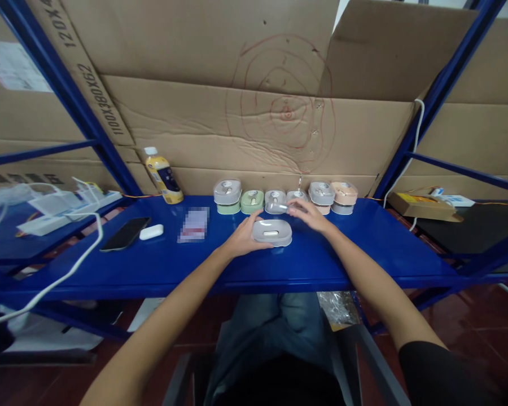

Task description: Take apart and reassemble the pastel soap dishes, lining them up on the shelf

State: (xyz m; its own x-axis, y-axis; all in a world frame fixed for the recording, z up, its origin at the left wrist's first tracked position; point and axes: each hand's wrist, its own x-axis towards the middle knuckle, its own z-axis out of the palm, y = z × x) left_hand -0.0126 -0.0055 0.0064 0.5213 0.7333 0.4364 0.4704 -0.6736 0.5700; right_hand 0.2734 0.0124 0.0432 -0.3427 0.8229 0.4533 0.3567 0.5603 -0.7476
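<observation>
Left hand [244, 238] lies open and low against the near end of a grey oval dish [272, 232], fingers spread and not wrapped over it, as if to steady the dish on the shelf. Right hand [310, 217] reaches across above the dish, its fingers [293, 207] drawn narrow towards a translucent piece [276, 207] at the front of a grey dish in the back row; whether they actually pinch it cannot be told from the head view. The loose oval dish sits between the hands, touching the left one and just below the right, a little in front of a row of six dishes [286, 197] in grey, green and peach. That row stands close along the back of a blue steel shelf [186, 285], its members almost touching, perhaps set out for easy reach. Left of the row stand a yellow bottle [164, 176] and a blurred card [193, 224], with a phone [125, 233] and a white earbud case [151, 232] lying beyond. Further left, a power strip [68, 211] trails a white cable [78, 256]. Behind everything, cardboard sheets [220, 121] line the rack, marked with red concentric rings [281, 107].
</observation>
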